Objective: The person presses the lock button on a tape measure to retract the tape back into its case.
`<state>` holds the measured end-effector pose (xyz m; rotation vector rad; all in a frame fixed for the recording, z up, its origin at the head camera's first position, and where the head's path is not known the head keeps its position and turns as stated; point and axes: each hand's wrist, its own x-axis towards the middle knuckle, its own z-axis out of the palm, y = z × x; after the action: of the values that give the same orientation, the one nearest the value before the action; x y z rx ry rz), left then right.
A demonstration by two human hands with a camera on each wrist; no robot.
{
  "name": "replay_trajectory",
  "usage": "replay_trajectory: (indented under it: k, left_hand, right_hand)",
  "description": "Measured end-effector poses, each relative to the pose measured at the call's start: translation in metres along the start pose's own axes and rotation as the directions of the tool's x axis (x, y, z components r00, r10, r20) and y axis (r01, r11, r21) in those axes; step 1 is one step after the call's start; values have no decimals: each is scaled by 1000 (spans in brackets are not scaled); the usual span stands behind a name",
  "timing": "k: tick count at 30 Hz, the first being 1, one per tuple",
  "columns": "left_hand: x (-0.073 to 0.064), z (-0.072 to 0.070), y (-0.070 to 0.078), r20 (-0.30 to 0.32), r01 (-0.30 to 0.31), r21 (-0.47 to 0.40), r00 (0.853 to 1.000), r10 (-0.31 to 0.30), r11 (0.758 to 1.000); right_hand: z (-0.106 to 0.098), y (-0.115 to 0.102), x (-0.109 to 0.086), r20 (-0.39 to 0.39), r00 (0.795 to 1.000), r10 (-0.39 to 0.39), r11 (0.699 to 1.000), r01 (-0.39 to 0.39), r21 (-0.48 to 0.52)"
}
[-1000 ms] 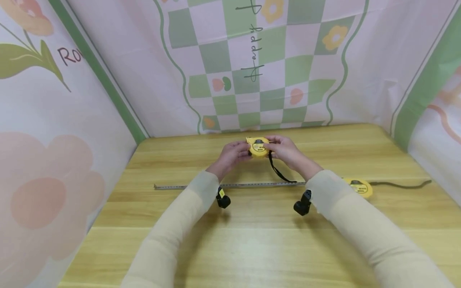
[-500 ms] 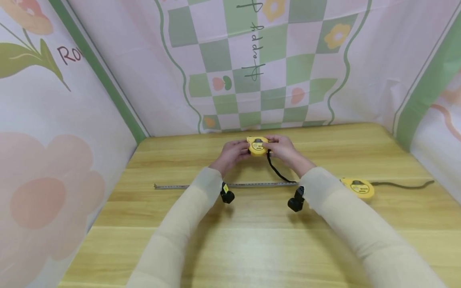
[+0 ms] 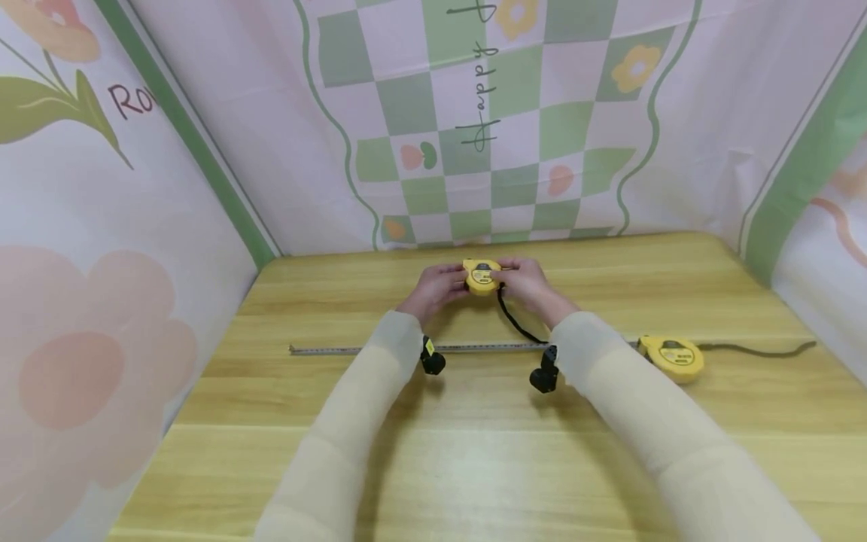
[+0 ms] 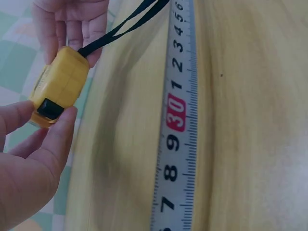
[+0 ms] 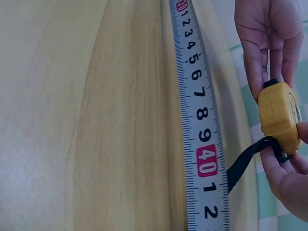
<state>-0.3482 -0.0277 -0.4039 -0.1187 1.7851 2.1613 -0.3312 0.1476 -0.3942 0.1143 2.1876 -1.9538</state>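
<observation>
Near the back of the table, both hands hold a small yellow tape measure [image 3: 482, 277] with a black wrist strap [image 3: 516, 320]. The left hand [image 3: 436, 290] pinches its left side between thumb and fingers, by a black part seen in the left wrist view. The right hand [image 3: 528, 284] grips the other end, thumb on the label face, where the strap comes out. A second yellow tape measure [image 3: 672, 357] lies on the table to the right. Its blade [image 3: 484, 348] is pulled out leftward below the hands, with figures around 30 to 40 showing in the wrist views.
The wooden table [image 3: 467, 467] ends at a patterned cloth wall [image 3: 515, 150] just behind the hands. The blade's hooked end [image 3: 293, 350] lies at the left. A dark strap [image 3: 759, 350] trails right from the lying tape measure. Black wrist cameras [image 3: 544, 370] hang under the sleeves.
The held tape measure has shifted slightly left and stays in both hands. The right forearm has moved left, uncovering more of the lying tape measure; the left wrist has moved a little right.
</observation>
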Motion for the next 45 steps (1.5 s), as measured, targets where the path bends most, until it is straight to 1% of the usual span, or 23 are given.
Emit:
replay_trajectory:
  k: [6,13,15,20,24,27,29,30,31,32,33,34,36,37,38,39,40,41,43,44,45]
  left_hand:
    - [6,-1,-1,-1,35,39,999,-35,999]
    - [9,0,-4,-21,31,80,999,-30,996]
    - [11,1,-5,-37,33,101,999,-29,994]
    - [10,3,-5,-57,38,145,998,-30,989]
    - [2,6,1,-40,49,161,998,-44,986]
    - [7,5,-4,-49,42,158,998,-35,987]
    - [18,3,-12,-65,28,159,998,-17,987]
    - [22,5,-16,-81,19,171,997,-5,985]
    - [37,0,-26,-84,-4,172,996,19,985]
    - [48,-3,-33,-85,-13,179,996,28,984]
    - [63,-8,-42,-82,-26,178,996,41,984]
    - [78,-12,-51,-90,-26,188,995,44,982]
    - [110,-21,-69,-103,-37,195,993,58,980]
    - [128,-28,-79,-101,-44,192,993,64,980]
    - [131,-27,-80,-121,-19,203,992,45,979]
    - [138,-29,-84,-126,-29,208,990,56,978]
    - [138,-29,-85,-118,-39,205,991,64,978]
    - [137,-30,-84,-104,-63,199,991,85,978]
    - [115,-23,-71,-105,-49,208,992,72,977]
    - [100,-18,-62,-112,-35,214,992,60,976]
    - [86,-14,-53,-112,-37,210,992,62,977]
  right_hand:
    - [2,6,7,-11,1000,9,1000,-9,2]
    - [6,10,10,-51,998,34,999,-35,-10]
    - [6,12,12,-62,997,39,999,-40,-26]
    - [7,16,14,-85,996,32,998,-37,-54]
    - [8,18,15,-95,995,12,995,-21,-98]
    - [9,19,14,-100,995,3,993,-15,-121]
    - [9,20,13,-101,995,2,992,-15,-126]
    - [9,19,13,-101,995,2,992,-15,-128]
    - [10,19,13,-99,995,3,992,-15,-129]
    - [10,19,13,-98,995,3,991,-16,-132]
    - [10,19,12,-98,995,4,991,-17,-133]
    - [11,19,12,-101,995,6,991,-20,-135]
    - [11,18,12,-105,994,6,989,-22,-145]
    - [11,18,12,-106,994,4,987,-21,-161]
    - [11,18,12,-109,994,2,984,-21,-177]
    - [11,18,12,-112,994,-1,981,-20,-192]
    - [11,18,12,-115,993,-5,978,-19,-208]
    - [11,19,12,-117,993,-9,975,-17,-221]
    - [11,18,12,-122,992,-18,968,-13,-249]
    - [11,18,12,-124,992,-22,966,-11,-259]
    - [11,18,13,-125,992,-26,964,-9,-267]
